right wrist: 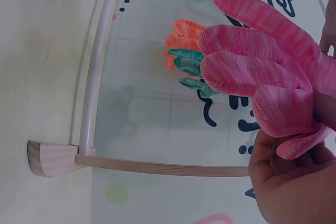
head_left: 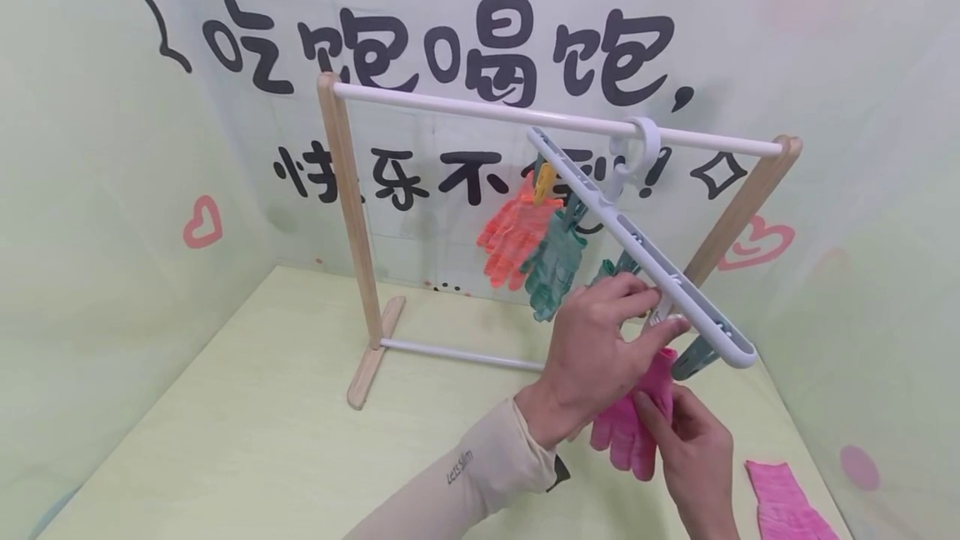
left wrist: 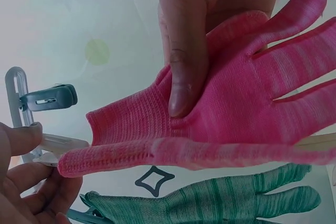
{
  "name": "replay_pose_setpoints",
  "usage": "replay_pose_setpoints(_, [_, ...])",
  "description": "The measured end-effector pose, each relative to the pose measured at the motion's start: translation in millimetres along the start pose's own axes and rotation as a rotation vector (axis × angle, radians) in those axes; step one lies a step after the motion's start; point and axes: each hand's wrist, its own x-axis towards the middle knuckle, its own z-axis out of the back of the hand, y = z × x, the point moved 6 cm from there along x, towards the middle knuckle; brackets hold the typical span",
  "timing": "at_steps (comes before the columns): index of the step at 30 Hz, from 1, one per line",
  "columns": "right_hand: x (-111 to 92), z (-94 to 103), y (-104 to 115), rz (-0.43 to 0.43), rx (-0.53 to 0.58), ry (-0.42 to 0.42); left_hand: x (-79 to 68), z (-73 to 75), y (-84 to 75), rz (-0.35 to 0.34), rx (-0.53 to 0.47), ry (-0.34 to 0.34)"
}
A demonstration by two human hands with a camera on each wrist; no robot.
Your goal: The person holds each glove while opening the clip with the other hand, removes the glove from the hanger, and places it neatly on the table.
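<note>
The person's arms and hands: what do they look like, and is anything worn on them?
The left sleeve is pale beige, reaches the wrist and carries small dark lettering. The left hand and right hand wear no gloves. No sleeve shows on the right side.

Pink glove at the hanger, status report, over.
Left hand pinching pale clip at the hanger. Right hand gripping pink glove, cuff at clip; whether clipped, can't tell. Green glove hangs close by, nothing seen blocking.

The left sleeve (head_left: 495, 465) is beige with small dark lettering (head_left: 460, 467).
</note>
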Motion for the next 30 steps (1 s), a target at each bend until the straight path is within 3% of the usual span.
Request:
replay_pose_setpoints(15, [-2, 10.3, -16, -0.034, -0.036, -0.017, 0.2, -3.4, 3.0, -0.009, -0.015, 0.026])
replay_pose_setpoints(23, [-4, 22.9, -32, -0.057, -0.024, -0.06, -9.3, 3.6, 13.6, 0.084, -0.104, 0.037])
replay_pose_setpoints(30, [-3, 33.4, -46, -0.087, -0.156, -0.06, -21.7, 14.8, 34.7, 0.161, -0.217, 0.033])
